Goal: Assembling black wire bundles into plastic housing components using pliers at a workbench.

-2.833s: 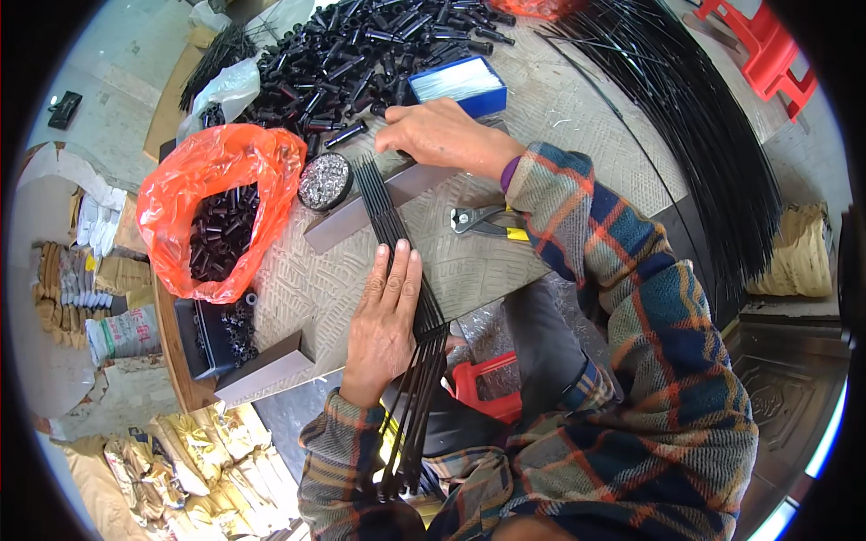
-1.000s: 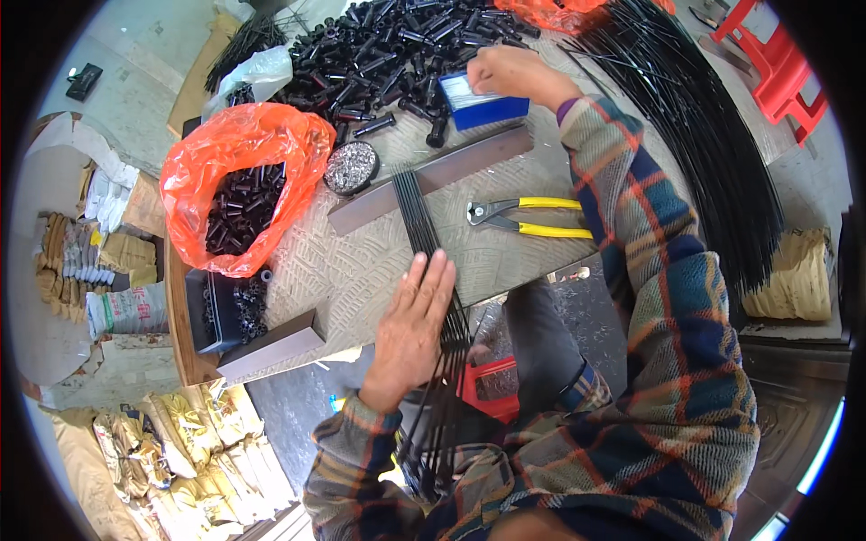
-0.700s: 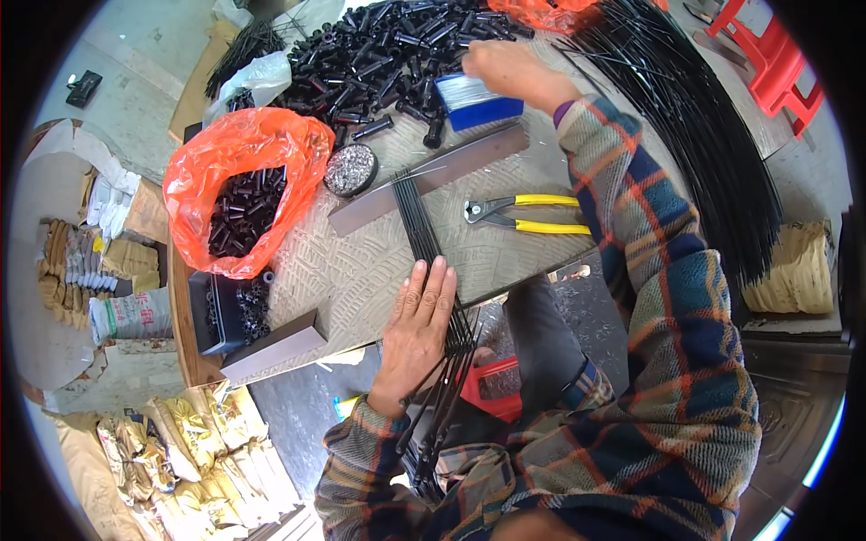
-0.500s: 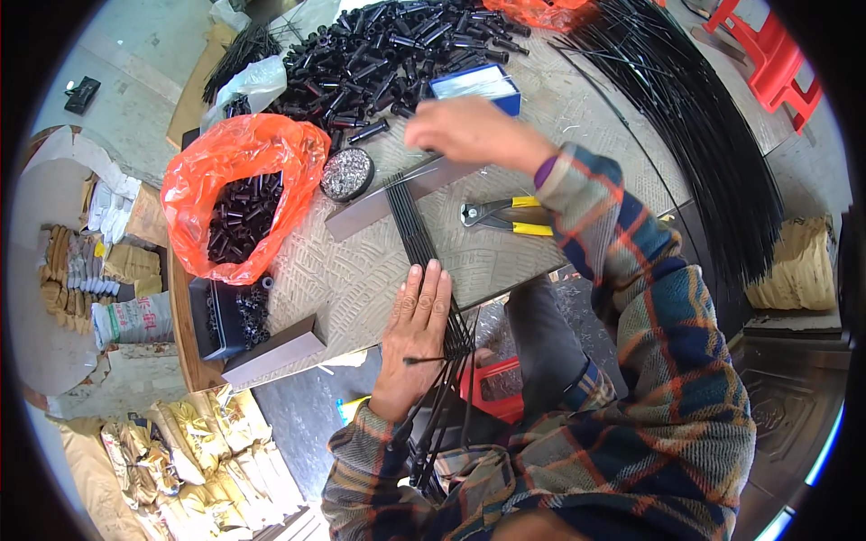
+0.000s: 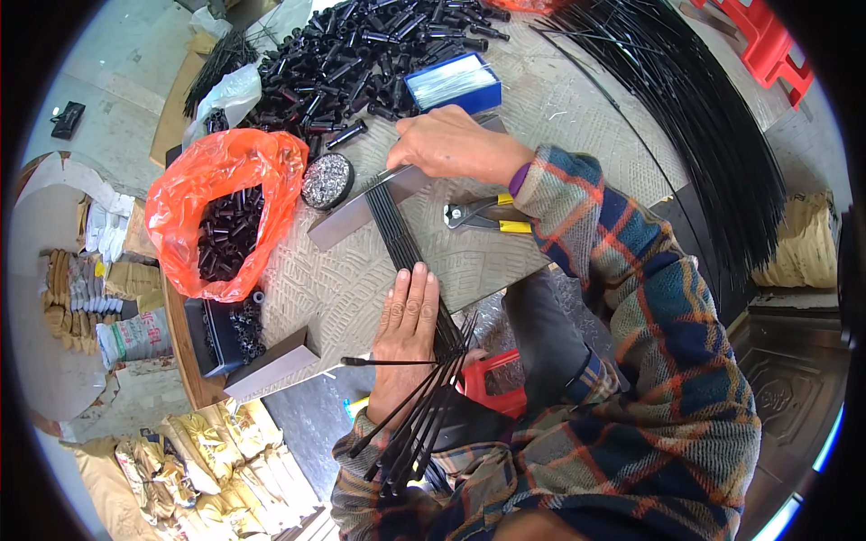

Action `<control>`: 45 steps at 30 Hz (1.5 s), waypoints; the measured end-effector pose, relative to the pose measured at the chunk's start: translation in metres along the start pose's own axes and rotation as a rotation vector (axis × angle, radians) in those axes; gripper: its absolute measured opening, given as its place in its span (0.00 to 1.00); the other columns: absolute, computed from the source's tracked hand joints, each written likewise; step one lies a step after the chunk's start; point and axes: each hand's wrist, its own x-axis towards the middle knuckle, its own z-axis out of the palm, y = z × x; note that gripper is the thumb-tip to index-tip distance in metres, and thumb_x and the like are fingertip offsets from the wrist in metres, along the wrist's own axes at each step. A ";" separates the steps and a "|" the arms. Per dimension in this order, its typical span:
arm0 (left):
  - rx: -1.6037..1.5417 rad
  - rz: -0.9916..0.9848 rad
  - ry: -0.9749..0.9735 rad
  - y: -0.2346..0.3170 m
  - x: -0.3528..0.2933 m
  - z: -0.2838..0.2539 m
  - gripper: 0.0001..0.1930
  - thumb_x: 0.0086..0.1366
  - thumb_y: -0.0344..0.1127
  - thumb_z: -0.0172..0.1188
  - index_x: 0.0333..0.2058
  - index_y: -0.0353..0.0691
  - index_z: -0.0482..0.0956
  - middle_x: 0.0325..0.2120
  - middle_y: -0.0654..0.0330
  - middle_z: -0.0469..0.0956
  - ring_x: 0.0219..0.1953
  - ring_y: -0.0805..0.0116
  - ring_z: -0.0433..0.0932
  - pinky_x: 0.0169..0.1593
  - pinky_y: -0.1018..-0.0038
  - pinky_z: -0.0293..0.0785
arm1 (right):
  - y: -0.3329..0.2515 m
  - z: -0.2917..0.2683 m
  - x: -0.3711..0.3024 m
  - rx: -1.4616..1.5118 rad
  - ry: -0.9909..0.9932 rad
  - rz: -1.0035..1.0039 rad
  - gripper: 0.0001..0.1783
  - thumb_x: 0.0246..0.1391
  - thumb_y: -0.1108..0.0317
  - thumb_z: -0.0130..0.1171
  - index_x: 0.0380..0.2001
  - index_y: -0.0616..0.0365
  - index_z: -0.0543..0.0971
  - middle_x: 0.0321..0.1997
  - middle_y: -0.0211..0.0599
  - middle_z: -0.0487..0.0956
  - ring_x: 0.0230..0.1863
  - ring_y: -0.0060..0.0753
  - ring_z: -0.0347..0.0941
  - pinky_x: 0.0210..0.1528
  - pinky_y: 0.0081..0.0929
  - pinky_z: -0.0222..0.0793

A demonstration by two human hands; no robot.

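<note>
My left hand [image 5: 404, 329] lies flat with its fingers stretched out over a row of thin black rods [image 5: 390, 225] on the table. Their lower ends fan out past the table edge above my lap. The upper ends of the rods meet a grey metal angle bar [image 5: 347, 221]. My right hand [image 5: 456, 144] is over that bar, fingers bent and pinched together near the rod ends; what they hold is too small to make out. Close by are a round black dish of small silvery bits [image 5: 327, 180] and end-cutting pincers [image 5: 487, 216] with yellow-and-black handles.
A blue box of thin silvery pins [image 5: 460, 86] stands beyond my right hand. Black tubular parts [image 5: 361, 54] are heaped at the back; more fill an orange bag [image 5: 167, 225] at left. Long black rods [image 5: 686, 117] lie at right. Another angle bar [image 5: 275, 365] sits near the left edge.
My right hand has come down from above the bar to the rod ends. My left hand stays flat on the rods, whose lower ends have spread out. The whole view has shifted slightly.
</note>
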 end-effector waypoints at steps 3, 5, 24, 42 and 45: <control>-0.021 -0.025 -0.007 0.001 0.000 0.001 0.47 0.46 0.58 0.61 0.56 0.26 0.58 0.58 0.43 0.57 0.62 0.47 0.54 0.61 0.57 0.52 | -0.001 0.000 0.002 -0.041 0.008 -0.041 0.08 0.40 0.73 0.53 0.22 0.48 0.79 0.19 0.41 0.74 0.25 0.48 0.74 0.21 0.40 0.65; -0.011 -0.022 0.008 0.000 0.000 0.004 0.47 0.45 0.58 0.62 0.55 0.26 0.58 0.58 0.43 0.57 0.62 0.48 0.54 0.61 0.57 0.52 | 0.000 -0.002 0.002 -0.087 -0.159 0.048 0.08 0.48 0.68 0.53 0.29 0.44 0.80 0.28 0.35 0.74 0.28 0.44 0.74 0.26 0.38 0.65; -0.013 -0.029 -0.006 0.003 0.004 0.003 0.48 0.46 0.59 0.62 0.56 0.26 0.58 0.58 0.43 0.57 0.62 0.49 0.53 0.62 0.58 0.50 | 0.000 -0.009 0.000 -0.088 -0.171 0.073 0.07 0.48 0.69 0.53 0.29 0.45 0.80 0.28 0.34 0.74 0.30 0.44 0.74 0.27 0.38 0.65; 0.021 -0.016 -0.028 -0.004 -0.001 0.004 0.48 0.46 0.60 0.61 0.56 0.27 0.57 0.59 0.44 0.56 0.62 0.48 0.53 0.61 0.57 0.51 | -0.003 0.007 0.004 -0.068 -0.049 -0.067 0.07 0.46 0.71 0.50 0.28 0.51 0.78 0.29 0.35 0.74 0.28 0.44 0.74 0.25 0.38 0.66; 0.024 -0.025 -0.042 -0.004 -0.001 0.004 0.48 0.46 0.61 0.60 0.56 0.27 0.58 0.58 0.44 0.56 0.62 0.48 0.53 0.61 0.57 0.51 | -0.004 0.008 0.006 -0.078 -0.079 -0.056 0.05 0.46 0.71 0.51 0.27 0.53 0.76 0.29 0.36 0.73 0.28 0.44 0.74 0.25 0.38 0.66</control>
